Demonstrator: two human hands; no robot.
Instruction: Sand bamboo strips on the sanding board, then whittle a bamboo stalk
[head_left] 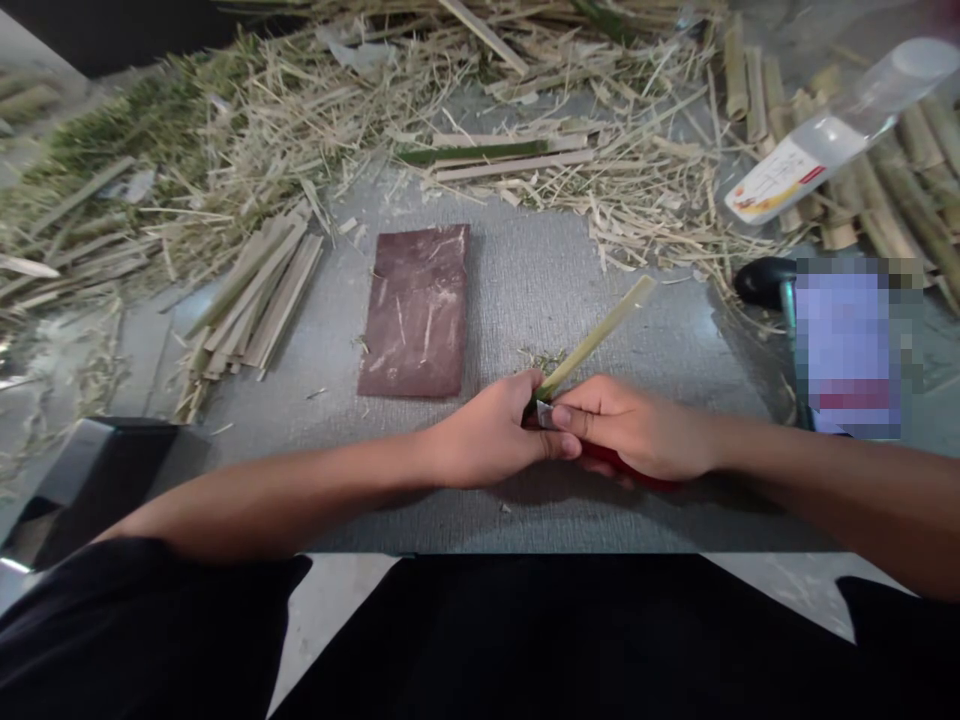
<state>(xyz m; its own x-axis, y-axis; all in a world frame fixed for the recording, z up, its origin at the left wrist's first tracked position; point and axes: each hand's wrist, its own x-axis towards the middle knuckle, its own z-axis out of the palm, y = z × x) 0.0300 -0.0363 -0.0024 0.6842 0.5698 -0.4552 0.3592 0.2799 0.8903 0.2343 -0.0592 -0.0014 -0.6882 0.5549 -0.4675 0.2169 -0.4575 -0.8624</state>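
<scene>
My left hand [491, 437] is closed around the near end of a thin bamboo strip [600, 335] that points up and to the right over the grey mat [525, 270]. My right hand [641, 428] grips a red-handled knife [637, 472]; its small blade meets the strip just where my two hands touch. The thumb of the right hand presses beside the blade. A few green shavings [541, 358] lie on the mat just beyond my left hand.
A dark reddish-brown block [416, 310] lies flat left of centre. A bundle of cut bamboo strips [251, 300] sits to its left. Heaps of bamboo shavings [300, 110] cover the back. A clear plastic bottle [832, 135] and bamboo sticks [907, 190] lie at the right.
</scene>
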